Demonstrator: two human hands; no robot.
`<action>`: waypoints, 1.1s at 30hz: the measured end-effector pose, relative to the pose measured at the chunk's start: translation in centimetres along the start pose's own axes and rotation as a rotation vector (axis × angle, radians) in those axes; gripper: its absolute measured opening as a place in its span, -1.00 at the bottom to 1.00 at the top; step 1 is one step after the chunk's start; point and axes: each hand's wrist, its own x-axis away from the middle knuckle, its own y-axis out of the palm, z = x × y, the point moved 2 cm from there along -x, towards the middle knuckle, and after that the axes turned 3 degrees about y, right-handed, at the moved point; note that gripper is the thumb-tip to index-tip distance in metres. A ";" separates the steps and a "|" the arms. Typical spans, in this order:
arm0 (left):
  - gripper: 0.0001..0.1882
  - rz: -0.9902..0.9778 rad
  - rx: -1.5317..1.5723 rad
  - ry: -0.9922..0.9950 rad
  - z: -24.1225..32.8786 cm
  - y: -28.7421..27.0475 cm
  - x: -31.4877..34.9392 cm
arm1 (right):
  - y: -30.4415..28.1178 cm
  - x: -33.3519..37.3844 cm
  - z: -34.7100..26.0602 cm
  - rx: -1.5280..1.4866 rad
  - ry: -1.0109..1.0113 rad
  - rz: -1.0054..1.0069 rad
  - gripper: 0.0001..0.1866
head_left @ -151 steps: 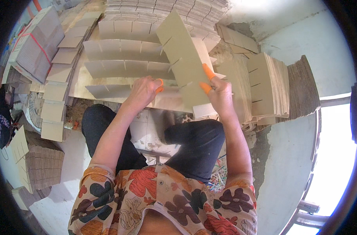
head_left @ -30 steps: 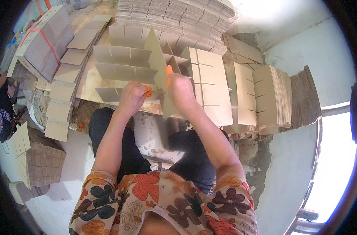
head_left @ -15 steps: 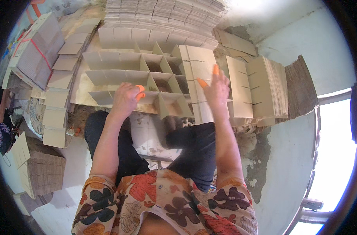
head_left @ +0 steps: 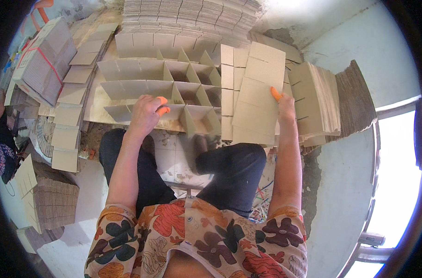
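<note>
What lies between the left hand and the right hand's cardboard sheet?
In the head view: crossed cardboard dividers forming open cells, then another slotted sheet, partly covered.

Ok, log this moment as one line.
left hand: at near cardboard strip, hold unclear | right hand: gripping slotted sheet | ahead: interlocked strip grid | right: sheet stack

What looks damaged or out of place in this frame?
The white wall at right looks damaged: a ragged grey patch shows where its surface seems to have come away. Thin colourful scraps lie jumbled beside the right forearm, unlike the neatly stacked cardboard.
</note>
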 end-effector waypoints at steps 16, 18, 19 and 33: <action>-0.67 0.100 -0.144 -0.002 -2.0 -5.7 2.7 | 1.4 8.0 -12.4 -0.115 -0.600 -0.016 -0.50; -0.75 0.091 -0.097 -0.004 -3.0 -4.9 3.0 | 4.9 10.1 -14.0 -0.023 -0.731 -0.076 -0.38; -0.78 0.108 -0.070 -0.005 -3.4 -4.6 3.1 | 7.0 10.9 -14.5 0.026 -0.773 -0.125 -0.36; -0.88 0.164 -0.032 -0.001 -3.7 -4.0 2.7 | 22.5 14.2 -17.8 0.258 -0.970 -0.236 -0.77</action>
